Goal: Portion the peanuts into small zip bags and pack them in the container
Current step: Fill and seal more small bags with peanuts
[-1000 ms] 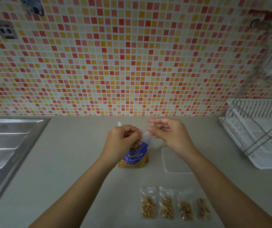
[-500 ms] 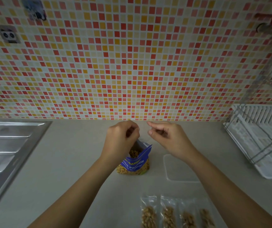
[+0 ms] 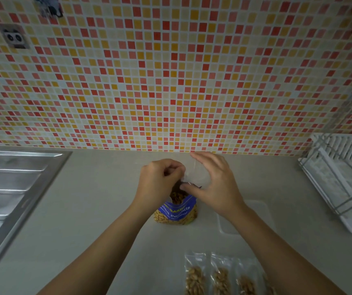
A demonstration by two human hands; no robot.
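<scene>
An open blue peanut bag [image 3: 176,212] stands on the beige counter, nuts showing at its mouth. Just above it, my left hand [image 3: 159,182] pinches one edge of a small clear zip bag [image 3: 195,175] with curled fingers. My right hand [image 3: 213,184] holds the bag's other side, thumb low near the peanut bag's rim and fingers spread over the top. The clear container [image 3: 246,218] lies on the counter right of the peanut bag, partly behind my right forearm. Several filled small zip bags [image 3: 219,275] lie in a row at the near edge.
A steel sink and drainboard [image 3: 11,188] takes up the left side. A white dish rack [image 3: 341,179] with a wire frame stands at the right. The mosaic tile wall [image 3: 170,81] rises right behind the counter.
My right hand has opened out and moved over the small clear bag, its thumb dropping toward the peanut bag's mouth. The view has tilted up, pushing the filled bags lower in the frame.
</scene>
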